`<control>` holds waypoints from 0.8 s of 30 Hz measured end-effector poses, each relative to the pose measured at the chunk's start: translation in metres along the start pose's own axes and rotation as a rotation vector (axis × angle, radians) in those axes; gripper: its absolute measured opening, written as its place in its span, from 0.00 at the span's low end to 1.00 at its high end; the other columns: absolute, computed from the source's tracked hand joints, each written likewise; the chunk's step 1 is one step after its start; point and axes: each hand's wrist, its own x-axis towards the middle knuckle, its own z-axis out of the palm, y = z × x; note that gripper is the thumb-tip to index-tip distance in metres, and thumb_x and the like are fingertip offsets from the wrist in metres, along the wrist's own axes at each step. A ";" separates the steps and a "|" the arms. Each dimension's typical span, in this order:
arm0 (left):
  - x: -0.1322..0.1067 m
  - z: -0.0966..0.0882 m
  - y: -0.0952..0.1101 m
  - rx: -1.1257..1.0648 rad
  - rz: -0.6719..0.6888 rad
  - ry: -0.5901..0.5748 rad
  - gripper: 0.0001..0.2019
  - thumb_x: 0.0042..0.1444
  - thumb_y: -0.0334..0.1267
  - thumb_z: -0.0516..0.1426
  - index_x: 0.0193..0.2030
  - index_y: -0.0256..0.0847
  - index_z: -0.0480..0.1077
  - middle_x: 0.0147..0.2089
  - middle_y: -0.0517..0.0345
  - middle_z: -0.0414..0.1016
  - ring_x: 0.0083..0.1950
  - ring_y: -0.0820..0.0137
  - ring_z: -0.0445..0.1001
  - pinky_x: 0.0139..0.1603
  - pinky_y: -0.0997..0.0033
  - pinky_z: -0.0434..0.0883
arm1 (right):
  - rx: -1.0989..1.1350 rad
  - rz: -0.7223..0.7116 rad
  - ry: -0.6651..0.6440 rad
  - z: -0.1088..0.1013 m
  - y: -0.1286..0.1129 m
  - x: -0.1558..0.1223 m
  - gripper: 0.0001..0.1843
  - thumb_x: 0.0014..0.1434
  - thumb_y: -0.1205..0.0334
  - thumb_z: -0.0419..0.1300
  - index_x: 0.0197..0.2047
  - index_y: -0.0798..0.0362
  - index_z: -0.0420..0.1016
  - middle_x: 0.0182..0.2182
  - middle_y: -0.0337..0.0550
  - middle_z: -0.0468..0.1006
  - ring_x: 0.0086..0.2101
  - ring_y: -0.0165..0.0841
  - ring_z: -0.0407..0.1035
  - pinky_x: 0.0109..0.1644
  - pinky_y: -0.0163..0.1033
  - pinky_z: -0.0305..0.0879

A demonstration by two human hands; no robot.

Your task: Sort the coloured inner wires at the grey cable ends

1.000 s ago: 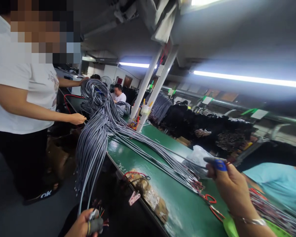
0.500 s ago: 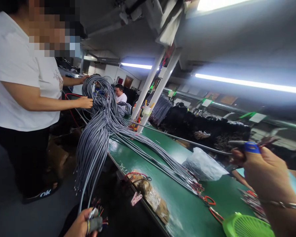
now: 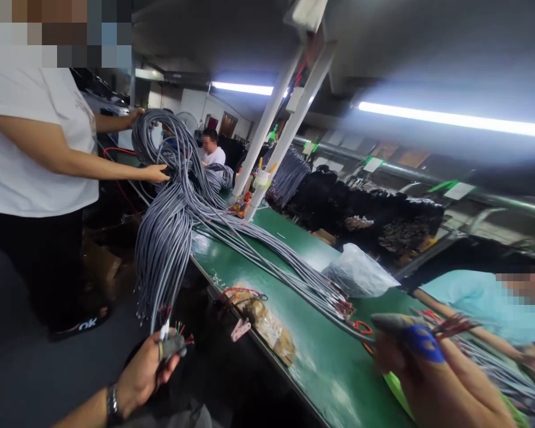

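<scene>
My left hand (image 3: 143, 373) is low at the table's near edge, closed on the end of a grey cable (image 3: 173, 345) whose coloured wire tips stick out above my fingers. My right hand (image 3: 421, 362) is at the lower right, blurred, wearing a blue finger cot, pinched on the other grey cable end (image 3: 390, 321) with red wire tips showing. A big bundle of grey cables (image 3: 173, 220) lies along the green table (image 3: 325, 368) and hangs over its left edge.
A person in a white shirt (image 3: 31, 148) stands left, both hands on the bundle's far loop. A person in a light-blue top (image 3: 463, 303) sits right. A clear plastic bag (image 3: 359, 273), a taped brown packet (image 3: 267, 324), a pink clip and white posts (image 3: 276, 125) are about.
My right hand has dropped from up at the right to low over the table, still pinching the cable end. My left hand rose slightly. The view tilted downward.
</scene>
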 end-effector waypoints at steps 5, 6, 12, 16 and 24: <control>-0.009 0.017 0.022 -0.026 0.023 -0.034 0.23 0.34 0.54 0.71 0.24 0.43 0.66 0.12 0.68 0.64 0.14 0.80 0.55 0.16 0.79 0.51 | 0.295 0.172 -0.102 0.016 0.025 -0.044 0.23 0.59 0.37 0.68 0.34 0.51 0.80 0.19 0.38 0.69 0.20 0.31 0.66 0.24 0.35 0.65; -0.011 0.019 0.025 -0.025 0.028 -0.048 0.23 0.34 0.53 0.72 0.24 0.43 0.66 0.13 0.68 0.64 0.14 0.80 0.56 0.16 0.79 0.51 | 0.333 0.188 -0.148 0.022 0.031 -0.054 0.23 0.62 0.38 0.66 0.35 0.51 0.79 0.19 0.36 0.68 0.20 0.30 0.64 0.23 0.35 0.64; -0.020 0.026 0.034 0.013 0.032 -0.081 0.21 0.36 0.50 0.73 0.25 0.41 0.68 0.14 0.69 0.66 0.15 0.80 0.57 0.17 0.79 0.54 | 0.533 0.432 -0.500 0.064 0.058 -0.108 0.31 0.61 0.29 0.61 0.32 0.52 0.74 0.17 0.33 0.64 0.18 0.27 0.58 0.21 0.32 0.57; -0.021 0.026 0.033 0.054 0.027 -0.101 0.23 0.36 0.52 0.74 0.26 0.41 0.69 0.14 0.68 0.67 0.16 0.80 0.59 0.18 0.79 0.57 | 0.556 0.412 -0.728 0.087 0.067 -0.125 0.34 0.65 0.27 0.54 0.32 0.52 0.72 0.20 0.35 0.66 0.19 0.25 0.54 0.21 0.32 0.51; -0.028 0.021 0.029 0.079 0.041 -0.247 0.24 0.34 0.50 0.77 0.31 0.40 0.75 0.14 0.71 0.63 0.15 0.81 0.55 0.18 0.78 0.55 | 0.439 0.272 -0.778 0.123 0.115 -0.141 0.34 0.67 0.27 0.51 0.32 0.51 0.72 0.23 0.36 0.65 0.23 0.28 0.56 0.27 0.35 0.57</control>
